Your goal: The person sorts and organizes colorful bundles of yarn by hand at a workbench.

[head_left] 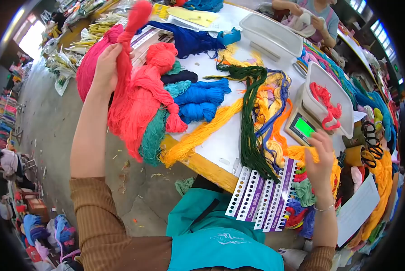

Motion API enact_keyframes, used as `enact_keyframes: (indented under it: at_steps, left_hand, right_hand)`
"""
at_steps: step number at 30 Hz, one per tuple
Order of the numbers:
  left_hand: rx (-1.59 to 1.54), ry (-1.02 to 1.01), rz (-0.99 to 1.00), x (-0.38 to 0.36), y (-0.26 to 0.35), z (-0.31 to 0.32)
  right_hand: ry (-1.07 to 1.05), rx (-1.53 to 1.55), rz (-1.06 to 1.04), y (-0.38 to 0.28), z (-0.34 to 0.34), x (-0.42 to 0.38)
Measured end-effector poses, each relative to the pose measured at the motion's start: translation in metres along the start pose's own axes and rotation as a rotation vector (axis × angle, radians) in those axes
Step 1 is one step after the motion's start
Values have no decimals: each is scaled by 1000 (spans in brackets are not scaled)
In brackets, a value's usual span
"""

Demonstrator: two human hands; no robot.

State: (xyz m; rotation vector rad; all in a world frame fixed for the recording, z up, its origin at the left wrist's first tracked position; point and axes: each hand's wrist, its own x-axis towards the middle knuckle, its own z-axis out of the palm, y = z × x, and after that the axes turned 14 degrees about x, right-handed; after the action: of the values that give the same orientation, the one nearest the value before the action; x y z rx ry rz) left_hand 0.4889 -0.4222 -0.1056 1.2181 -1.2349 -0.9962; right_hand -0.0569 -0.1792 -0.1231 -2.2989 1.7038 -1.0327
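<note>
At the upper left, my left hand is closed around a coral-red skein of thread, part of which hangs down from the fist. More coral-red thread lies heaped on the table edge beside it. My right hand is open, its fingers apart, just in front of a digital scale with a lit green display. On the scale stands a white plastic tub with a small bundle of red thread in it. Punched thread cards overhang the near table edge, left of my right wrist.
Blue skeins, yellow thread and dark green thread lie across the white table. Another clear tub stands farther back. A person sits across the table, holding pale cloth. Black-handled scissors are at the right.
</note>
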Motion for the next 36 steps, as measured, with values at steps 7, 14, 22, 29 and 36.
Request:
enact_keyframes:
  at_steps: [7, 14, 22, 29, 36]
  left_hand:
    - [-102, 5, -57, -42, 34, -32]
    - [-118, 122, 17, -93, 78, -91]
    - [318, 373, 352, -98, 135, -96]
    - [890, -273, 459, -64, 36, 5]
    - [-225, -543, 24, -201, 53, 85]
  right_hand:
    - [-278, 412, -328, -100, 158, 60]
    - [-180, 191, -292, -152, 280, 99]
    - [-141, 1298, -175, -190, 143, 155]
    - [-368, 2014, -18, -207, 81, 158]
    - [-211, 1911, 485, -208, 91, 131]
